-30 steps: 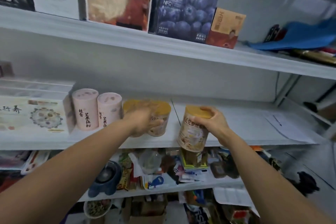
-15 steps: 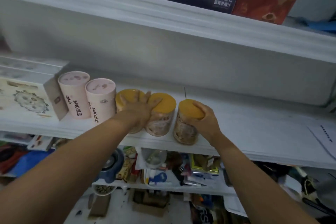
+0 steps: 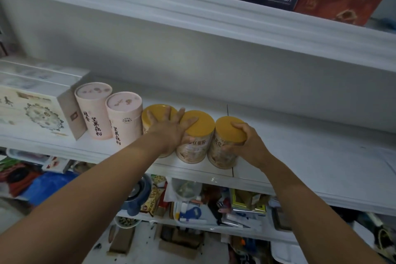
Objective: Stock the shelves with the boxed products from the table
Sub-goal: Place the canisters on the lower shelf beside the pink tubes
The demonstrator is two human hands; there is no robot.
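Third tin (image 3: 218,152) sits upright, snug right of the middle tin (image 3: 195,150); right fingers (image 3: 241,127) grip its lid, left fingers (image 3: 180,115) splayed flat.

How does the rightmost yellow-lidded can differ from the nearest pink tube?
The rightmost can has a yellow lid and beige printed body; the pink tube is pink, lid included. The tube stands taller. The right hand grips the rightmost can; no hand touches the tube. Both stand upright on one shelf.
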